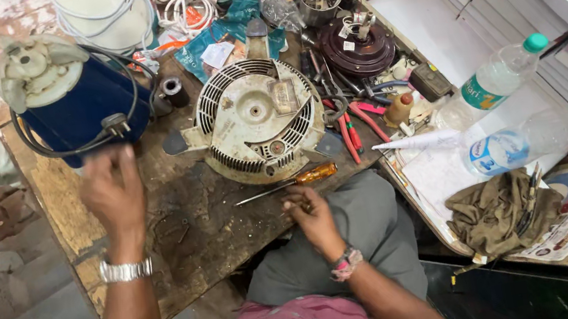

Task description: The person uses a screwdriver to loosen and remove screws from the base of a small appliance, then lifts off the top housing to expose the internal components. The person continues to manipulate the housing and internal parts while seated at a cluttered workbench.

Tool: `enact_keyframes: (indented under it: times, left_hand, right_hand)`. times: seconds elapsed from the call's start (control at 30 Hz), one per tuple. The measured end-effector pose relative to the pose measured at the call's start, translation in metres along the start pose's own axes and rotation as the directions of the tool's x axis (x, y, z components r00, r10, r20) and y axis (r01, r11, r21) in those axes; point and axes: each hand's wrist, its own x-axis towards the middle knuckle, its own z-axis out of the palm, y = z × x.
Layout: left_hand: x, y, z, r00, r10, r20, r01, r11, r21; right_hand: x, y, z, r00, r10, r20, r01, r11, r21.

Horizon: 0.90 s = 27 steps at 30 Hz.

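Right now the left hand (113, 192) is lifted above the worn bench (188, 229), just below the blue machine body (80, 113) with its black cord and plug (115, 123). It is blurry, so I cannot tell if its fingers are open. That blue thing looks big and heavy, with a hard shell; holding it low on its sides seems safest. The right hand (313, 216) rests at the bench edge, fingers curled, but I cannot tell what it pinches. Just above it lies a thin screwdriver (288, 183), stiff and light, best held by its orange handle. Beyond that lies a round white fan cover (258, 121).
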Motion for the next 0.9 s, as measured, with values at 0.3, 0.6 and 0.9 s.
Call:
enact_keyframes:
  times: [0.3, 0.6, 0.9]
  left_hand:
    - [0.074, 0.155, 0.087, 0.77, 0.528, 0.358, -0.446, 0.847, -0.29]
    - [0.085, 0.162, 0.144, 0.807, 0.416, 0.419, -0.418, 0.904, -0.091]
    - [0.09, 0.18, 0.136, 0.759, 0.403, 0.511, -0.517, 0.851, 0.096]
  right_hand:
    - [0.0, -0.013, 0.004, 0.992, -0.04, 0.121, 0.049, 0.996, -0.07]
    - [-0.007, -0.023, 0.001, 0.988, -0.029, 0.154, 0.056, 0.983, -0.177]
    - [0.004, -0.021, 0.003, 0.989, -0.007, 0.15, 0.023, 0.994, -0.111]
